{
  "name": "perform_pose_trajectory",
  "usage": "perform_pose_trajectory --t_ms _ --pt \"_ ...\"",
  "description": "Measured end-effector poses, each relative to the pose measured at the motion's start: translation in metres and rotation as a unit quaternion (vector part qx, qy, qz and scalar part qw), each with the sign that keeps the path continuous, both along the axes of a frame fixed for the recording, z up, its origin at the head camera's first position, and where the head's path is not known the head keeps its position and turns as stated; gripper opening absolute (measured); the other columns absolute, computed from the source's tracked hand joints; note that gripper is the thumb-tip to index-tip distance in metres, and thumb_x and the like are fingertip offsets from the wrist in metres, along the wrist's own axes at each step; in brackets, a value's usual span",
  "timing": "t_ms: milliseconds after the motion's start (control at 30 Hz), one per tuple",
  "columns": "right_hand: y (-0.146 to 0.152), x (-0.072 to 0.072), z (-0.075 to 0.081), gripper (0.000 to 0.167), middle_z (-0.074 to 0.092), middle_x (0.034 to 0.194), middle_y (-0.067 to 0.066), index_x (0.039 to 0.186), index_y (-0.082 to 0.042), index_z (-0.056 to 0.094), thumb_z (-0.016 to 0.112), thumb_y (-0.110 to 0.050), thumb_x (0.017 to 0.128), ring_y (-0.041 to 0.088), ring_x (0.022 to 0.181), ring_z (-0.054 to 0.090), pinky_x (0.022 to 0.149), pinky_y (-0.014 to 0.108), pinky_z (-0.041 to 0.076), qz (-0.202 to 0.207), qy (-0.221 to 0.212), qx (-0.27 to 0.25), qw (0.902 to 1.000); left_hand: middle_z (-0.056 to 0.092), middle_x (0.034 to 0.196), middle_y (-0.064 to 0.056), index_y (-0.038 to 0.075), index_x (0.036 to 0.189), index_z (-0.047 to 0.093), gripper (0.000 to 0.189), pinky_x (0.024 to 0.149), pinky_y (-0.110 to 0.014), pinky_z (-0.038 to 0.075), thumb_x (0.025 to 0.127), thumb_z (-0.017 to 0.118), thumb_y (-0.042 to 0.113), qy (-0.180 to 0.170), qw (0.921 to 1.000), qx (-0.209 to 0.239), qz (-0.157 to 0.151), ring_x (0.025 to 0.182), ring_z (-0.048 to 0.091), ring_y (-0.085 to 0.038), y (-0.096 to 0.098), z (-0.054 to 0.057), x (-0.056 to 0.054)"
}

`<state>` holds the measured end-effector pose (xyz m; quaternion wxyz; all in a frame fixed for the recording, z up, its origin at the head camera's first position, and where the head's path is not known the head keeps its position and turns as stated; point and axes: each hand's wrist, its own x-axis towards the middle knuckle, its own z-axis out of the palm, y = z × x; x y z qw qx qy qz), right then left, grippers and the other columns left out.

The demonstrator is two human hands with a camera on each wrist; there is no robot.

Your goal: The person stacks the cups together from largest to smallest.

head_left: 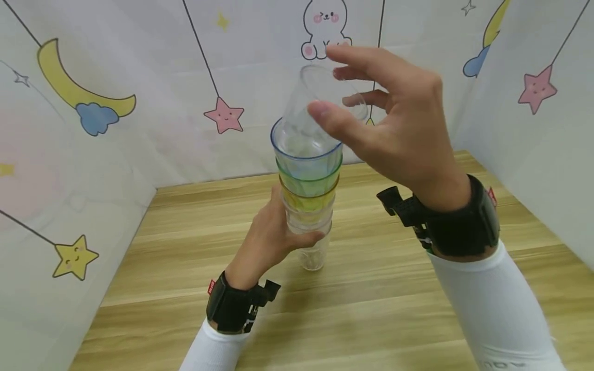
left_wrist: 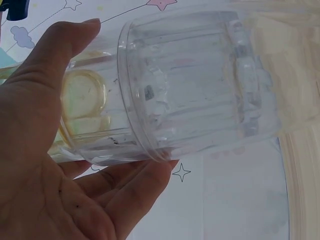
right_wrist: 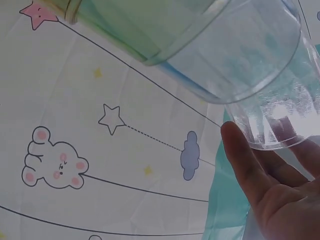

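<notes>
A tall stack of nested tumblers (head_left: 308, 198) stands upright near the middle, blue-rimmed at the top, then green, yellow and clear lower down. My left hand (head_left: 269, 234) grips the stack around its clear lower part, thumb across the front. In the left wrist view, the clear tumblers (left_wrist: 190, 85) lie between its thumb and fingers. My right hand (head_left: 394, 113) holds a clear tumbler (head_left: 297, 103) near its wide rim, thumb on the near side and fingers beyond. This tumbler (right_wrist: 265, 117) leans, with its narrow end at the blue-rimmed mouth.
Below is a wood-grain tabletop (head_left: 371, 288). White cloth walls (head_left: 176, 103) printed with stars, moons and a bear enclose its back and both sides. Each wrist carries a black strap (head_left: 457, 226) with a small camera.
</notes>
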<state>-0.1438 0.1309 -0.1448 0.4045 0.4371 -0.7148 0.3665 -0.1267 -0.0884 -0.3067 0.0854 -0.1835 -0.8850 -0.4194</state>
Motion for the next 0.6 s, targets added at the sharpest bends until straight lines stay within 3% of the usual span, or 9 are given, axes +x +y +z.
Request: perform_pose_trajectory --t_ms 167,367,500,600 --pt "-0.006 -0.002 -0.004 0.053 0.066 0.128 0.013 0.129 0.005 0.064 0.081 -0.020 0.085 0.015 0.114 0.064 0.082 0.029 0.057 0.014 -0.011 0.032 0.9993 0.055 0.121 0.006 0.020 0.142 0.030 0.095 0.093 -0.042 0.050 0.072 0.093 0.034 0.000 1.0000 0.001 -0.007 0.110 0.058 -0.013 0.003 0.000 -0.002" --pt "-0.005 0.000 -0.012 0.052 0.066 0.129 0.011 0.127 0.006 0.064 0.083 -0.016 0.084 0.017 0.118 0.062 0.085 0.033 0.057 0.023 -0.051 0.036 0.9978 0.056 0.121 0.004 0.019 0.144 0.027 0.099 0.093 -0.042 0.049 0.072 0.093 0.033 0.010 0.9999 -0.006 -0.008 0.109 0.059 -0.014 0.004 0.004 -0.002" --pt "-0.005 0.000 -0.024 0.052 0.065 0.132 0.008 0.133 0.003 0.062 0.078 -0.015 0.087 0.015 0.121 0.061 0.088 0.033 0.056 0.041 -0.102 0.022 0.9937 0.056 0.121 0.005 0.019 0.143 0.028 0.098 0.093 -0.041 0.049 0.072 0.093 0.035 0.011 0.9999 -0.007 -0.005 0.109 0.059 -0.014 0.003 0.006 -0.001" --pt "-0.004 0.000 -0.036 0.057 0.060 0.139 0.008 0.142 0.001 0.055 0.071 -0.025 0.093 0.016 0.122 0.060 0.091 0.033 0.055 0.059 -0.135 0.009 0.9891 0.056 0.123 0.008 0.023 0.145 0.026 0.097 0.094 -0.040 0.049 0.075 0.091 0.038 0.011 0.9997 -0.013 -0.017 0.111 0.058 -0.011 0.000 0.008 0.001"
